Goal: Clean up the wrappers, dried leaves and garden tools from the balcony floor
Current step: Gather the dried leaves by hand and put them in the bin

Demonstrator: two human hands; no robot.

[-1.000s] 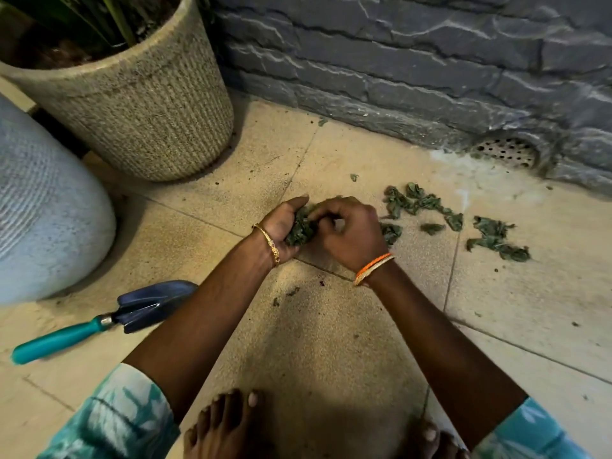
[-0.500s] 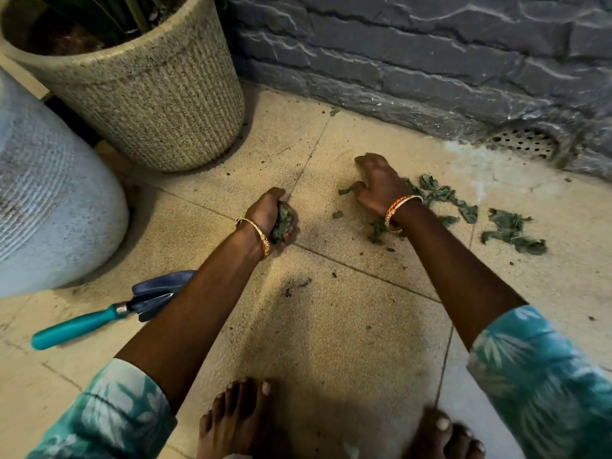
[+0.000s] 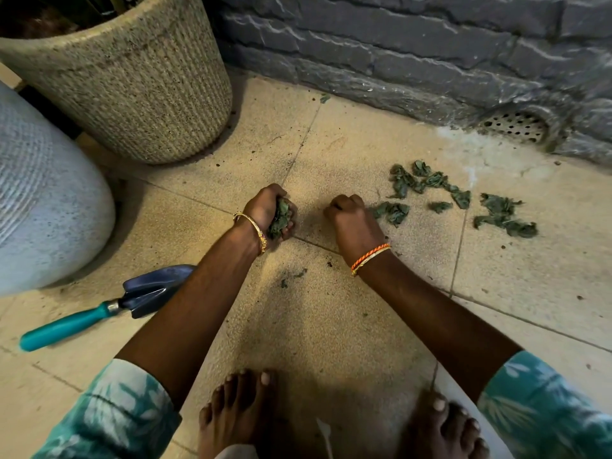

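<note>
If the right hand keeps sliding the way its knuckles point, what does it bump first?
Probably the nearest dried leaves, just beyond the right hand, with more leaves further on.

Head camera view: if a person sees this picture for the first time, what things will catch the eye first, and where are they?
First come the two hands at the centre: the left hand is closed on a bunch of dried leaves, and the right hand is fisted beside it. To the right, loose leaves lie scattered on the tiled floor. At the lower left lies a trowel with a teal handle, below a large ribbed planter.
</note>
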